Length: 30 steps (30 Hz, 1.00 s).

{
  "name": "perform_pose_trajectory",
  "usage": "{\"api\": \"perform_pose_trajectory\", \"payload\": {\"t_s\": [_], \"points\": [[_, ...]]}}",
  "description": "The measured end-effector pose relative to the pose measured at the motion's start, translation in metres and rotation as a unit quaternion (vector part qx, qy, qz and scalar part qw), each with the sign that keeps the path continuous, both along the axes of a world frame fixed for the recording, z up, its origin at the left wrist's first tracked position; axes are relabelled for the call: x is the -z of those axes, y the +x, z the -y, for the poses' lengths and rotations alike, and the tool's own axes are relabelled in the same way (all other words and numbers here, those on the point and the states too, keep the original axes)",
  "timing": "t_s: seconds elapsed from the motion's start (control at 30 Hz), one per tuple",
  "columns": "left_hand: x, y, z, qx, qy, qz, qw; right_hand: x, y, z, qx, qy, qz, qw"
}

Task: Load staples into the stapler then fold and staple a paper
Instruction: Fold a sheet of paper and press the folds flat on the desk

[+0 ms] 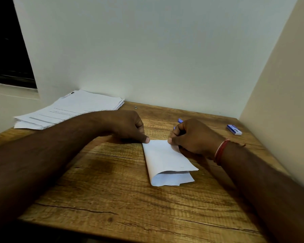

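A grained wooden surface (112, 199) carries a loose stack of printed sheets (70, 109) at its far left corner. Mid-surface lies the folded white paper (165, 162): left hand (128, 127) curled, thumb pressing its far corner; right hand (195, 137) fingers pinching the far edge. A blue staple box (234, 129), probably, sits near the right edge.

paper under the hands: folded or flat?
Folded: the paper shows stacked layers at its near end, top flap overhanging the lower one.

the surface (112, 199) is matt, rough-grained wood with dark cracks. at its centre lies folded paper (167, 163), white, smooth and dull; at ten o'clock a stack of printed sheets (68, 109), at two o'clock a small glossy blue box (234, 129).
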<state>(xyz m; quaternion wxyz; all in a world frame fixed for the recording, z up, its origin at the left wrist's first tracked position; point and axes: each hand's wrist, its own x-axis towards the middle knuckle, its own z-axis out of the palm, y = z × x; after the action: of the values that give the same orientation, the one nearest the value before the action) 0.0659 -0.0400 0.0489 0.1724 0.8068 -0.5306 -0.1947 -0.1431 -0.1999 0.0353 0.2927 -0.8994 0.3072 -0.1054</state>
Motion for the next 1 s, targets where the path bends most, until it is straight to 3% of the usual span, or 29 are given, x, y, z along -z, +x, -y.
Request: {"api": "perform_pose_trajectory", "payload": {"t_s": [0.33,0.57,0.77,1.0], "points": [[-0.001,-0.003,0.001,0.000,-0.008,0.044,0.999,0.002,0.002,0.005,0.000,-0.017,0.000,1.000],[-0.001,-0.008,-0.003,0.092,-0.076,0.058,0.991,-0.001,-0.001,0.006,0.002,-0.031,-0.002,1.000],[-0.006,-0.018,-0.005,0.103,-0.085,0.130,0.982,-0.002,-0.003,0.005,0.000,-0.033,0.016,0.999],[-0.004,-0.034,-0.001,0.082,-0.072,0.216,0.970,0.002,-0.001,-0.005,-0.104,-0.133,0.037,0.985]]}}
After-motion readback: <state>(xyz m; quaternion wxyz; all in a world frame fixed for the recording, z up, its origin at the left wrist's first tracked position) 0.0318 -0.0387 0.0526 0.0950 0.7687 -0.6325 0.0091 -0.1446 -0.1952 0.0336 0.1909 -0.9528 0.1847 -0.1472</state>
